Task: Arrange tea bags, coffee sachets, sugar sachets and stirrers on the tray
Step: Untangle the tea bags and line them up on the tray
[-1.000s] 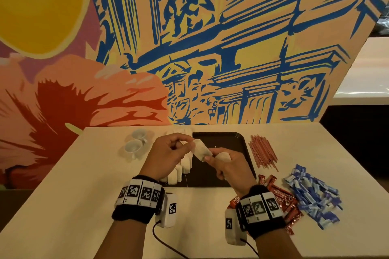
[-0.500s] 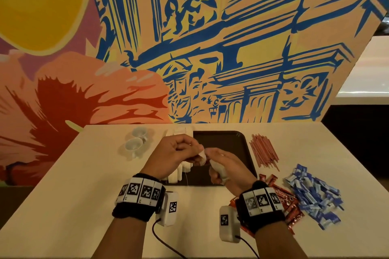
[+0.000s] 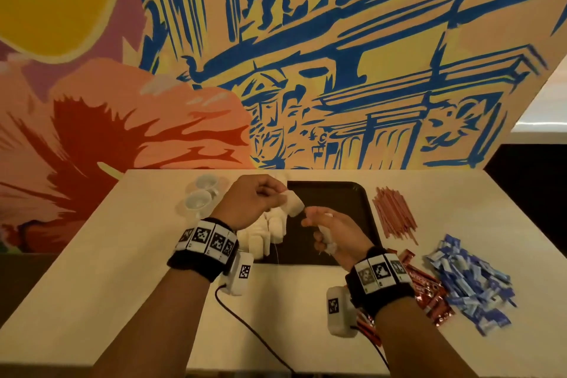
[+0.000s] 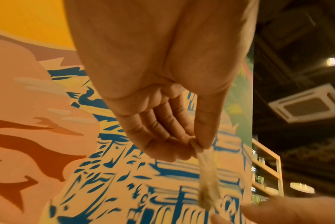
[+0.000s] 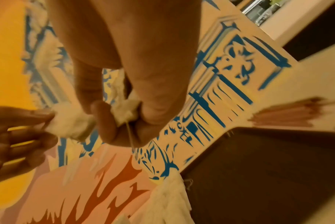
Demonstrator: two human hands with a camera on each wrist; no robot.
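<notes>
Two hands: left hand (image 3: 254, 201), right hand (image 3: 333, 232) pinch tea bags (image 3: 294, 205) | pale table (image 3: 122, 285) | mural wall (image 3: 306, 55)

Head view looks down; wrist views, close up, share the mural (image 3: 306, 70).

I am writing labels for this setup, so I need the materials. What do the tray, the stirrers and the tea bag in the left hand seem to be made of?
Tray: probably plastic, dark and matte, with a moulded raised rim.
Stirrers: thin reddish-brown sticks; wood or plastic, cannot tell.
Tea bag, pinched by the left hand: soft white filter paper, fuzzy and crumpled looking.
</notes>
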